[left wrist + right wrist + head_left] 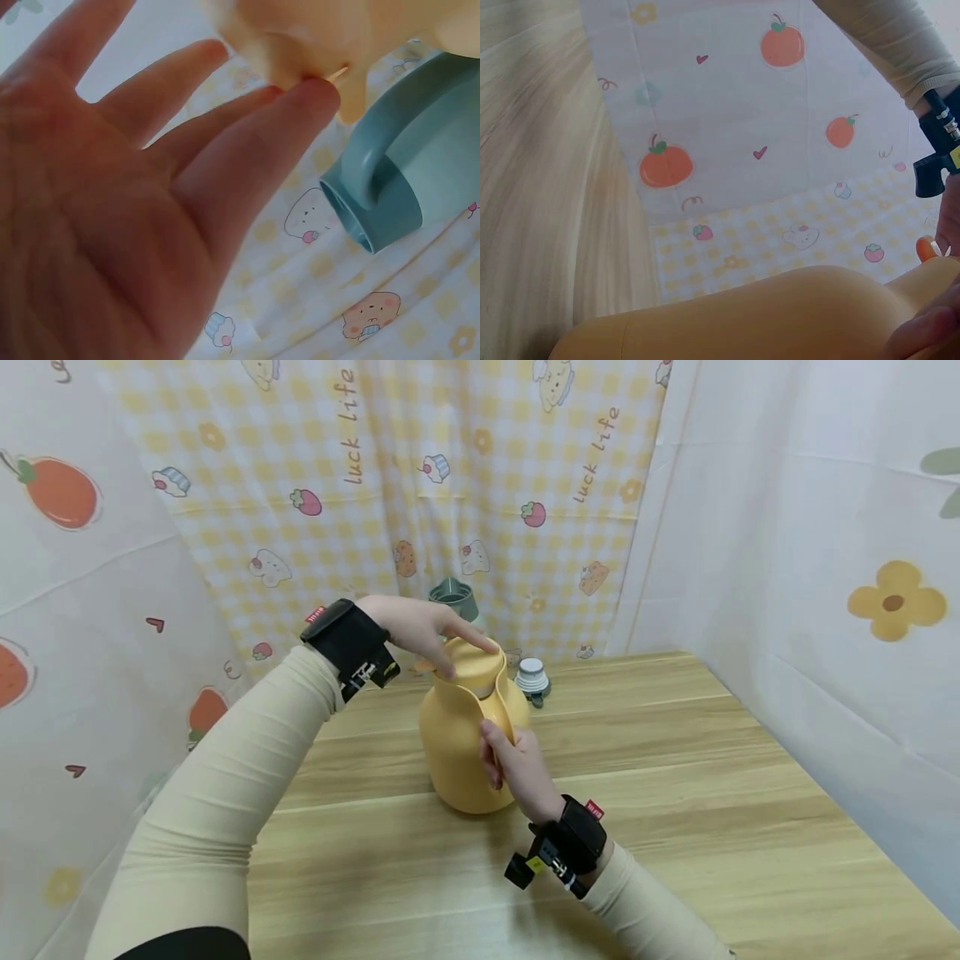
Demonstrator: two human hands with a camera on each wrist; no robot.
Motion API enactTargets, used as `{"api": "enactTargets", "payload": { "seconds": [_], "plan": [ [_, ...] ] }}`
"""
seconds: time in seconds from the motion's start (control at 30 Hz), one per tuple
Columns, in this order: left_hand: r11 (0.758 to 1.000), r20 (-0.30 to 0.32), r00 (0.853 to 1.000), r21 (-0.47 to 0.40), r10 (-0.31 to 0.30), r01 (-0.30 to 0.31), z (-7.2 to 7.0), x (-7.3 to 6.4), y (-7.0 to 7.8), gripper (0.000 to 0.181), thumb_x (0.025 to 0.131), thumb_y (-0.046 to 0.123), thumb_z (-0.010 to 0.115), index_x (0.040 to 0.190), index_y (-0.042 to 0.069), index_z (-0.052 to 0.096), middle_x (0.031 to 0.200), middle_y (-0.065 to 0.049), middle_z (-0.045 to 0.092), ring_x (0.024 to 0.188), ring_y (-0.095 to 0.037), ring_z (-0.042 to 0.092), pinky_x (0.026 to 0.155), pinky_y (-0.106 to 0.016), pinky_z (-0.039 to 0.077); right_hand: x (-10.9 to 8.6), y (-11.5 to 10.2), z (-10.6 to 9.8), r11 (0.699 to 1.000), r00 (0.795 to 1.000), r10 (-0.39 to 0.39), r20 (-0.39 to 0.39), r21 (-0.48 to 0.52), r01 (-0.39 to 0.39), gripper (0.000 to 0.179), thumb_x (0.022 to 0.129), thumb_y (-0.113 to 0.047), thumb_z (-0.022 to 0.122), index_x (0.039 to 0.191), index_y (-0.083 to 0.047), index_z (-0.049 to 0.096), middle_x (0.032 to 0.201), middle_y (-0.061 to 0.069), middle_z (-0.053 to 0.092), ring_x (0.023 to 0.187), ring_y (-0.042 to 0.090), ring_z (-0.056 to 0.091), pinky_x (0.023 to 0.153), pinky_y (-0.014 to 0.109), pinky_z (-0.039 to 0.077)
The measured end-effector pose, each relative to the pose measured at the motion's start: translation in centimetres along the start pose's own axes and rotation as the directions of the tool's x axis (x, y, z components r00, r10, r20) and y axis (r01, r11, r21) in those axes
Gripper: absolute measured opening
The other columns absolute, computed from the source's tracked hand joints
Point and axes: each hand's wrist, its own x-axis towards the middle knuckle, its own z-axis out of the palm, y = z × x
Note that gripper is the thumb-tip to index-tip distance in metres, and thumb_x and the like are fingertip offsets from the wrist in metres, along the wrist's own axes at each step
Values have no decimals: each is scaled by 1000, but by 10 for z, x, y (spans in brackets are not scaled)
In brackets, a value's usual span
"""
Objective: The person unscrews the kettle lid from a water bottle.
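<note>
A yellow thermos jug (457, 752) with a round yellow lid (472, 662) stands upright on the wooden table. My left hand (416, 625) reaches over its top, thumb and fingers spread across the lid and touching its edge. In the left wrist view the palm (97, 202) and extended fingers face the camera, beside the yellow top. The jug's handle (501, 714) is held by my right hand (525, 768), thumb near its upper part. The right wrist view shows the jug's side (780, 311) and part of the right hand's fingers (922, 330).
Behind the jug stands a green pitcher (454, 597) with a handle, partly hidden. A white and grey-green stopper-like piece (532, 678) lies right of the jug. A patterned curtain (465, 468) hangs along the back of the wooden table (675, 793).
</note>
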Motion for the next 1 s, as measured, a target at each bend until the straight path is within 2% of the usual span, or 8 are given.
{"api": "enactTargets", "payload": {
  "seconds": [0.1,0.2,0.27,0.37,0.43,0.6,0.83,1.0],
  "plan": [
    [1000,-29,1000,18,-1,2,4,1,-1,65,85,10,71,142,33,50,148,1,40,105,-16,46,81,-31,39,0,1,0,1000,1000,-6,2,4,6,42,101,-35,48,69,-7,51,52,1,41,45,12,38,43,24,33],
    [997,-83,997,70,-7,13,7,2,1,62,84,14,73,140,35,52,141,1,46,81,-18,42,69,-30,38,-1,2,0,1000,1000,-16,-2,-4,16,43,102,-34,47,70,-4,50,53,2,41,46,12,38,43,24,33],
    [992,-128,992,127,-6,22,9,3,3,59,85,20,74,138,33,54,137,-2,50,81,-18,46,72,-31,41,-1,2,-1,1000,1000,-24,-5,-14,24,45,102,-34,47,71,-1,49,53,2,41,46,13,38,43,24,33],
    [976,-197,980,212,-7,49,12,5,6,54,85,31,75,136,29,58,135,-5,54,110,-19,51,91,-36,42,0,2,-1,999,1000,-29,-4,-28,29,49,102,-35,47,73,4,48,54,3,41,46,13,38,44,24,33],
    [966,-238,971,250,-5,66,14,7,8,53,85,36,75,134,25,60,131,-6,58,116,-20,52,97,-38,41,1,3,-1,999,999,-32,-3,-30,32,50,102,-35,47,73,6,48,54,3,41,46,13,38,43,24,33],
    [953,-301,953,281,-23,112,16,8,15,53,83,40,76,130,20,64,119,-5,65,98,-20,57,87,-37,46,2,2,1,999,999,-44,-7,-23,44,49,102,-33,47,74,7,48,53,3,41,45,13,38,43,24,33],
    [937,-352,933,296,-72,184,22,9,20,53,84,45,73,129,19,64,123,-5,64,101,-20,58,86,-37,46,1,1,2,999,999,-44,-15,-30,44,47,102,-30,47,75,8,47,54,2,41,46,13,38,43,24,33],
    [923,-403,910,304,-97,234,28,10,24,55,83,50,71,127,17,66,115,-6,68,89,-19,56,78,-34,46,0,0,3,998,999,-41,-18,-39,40,46,102,-29,47,75,8,47,54,2,41,46,12,38,44,24,33]
  ]
}}
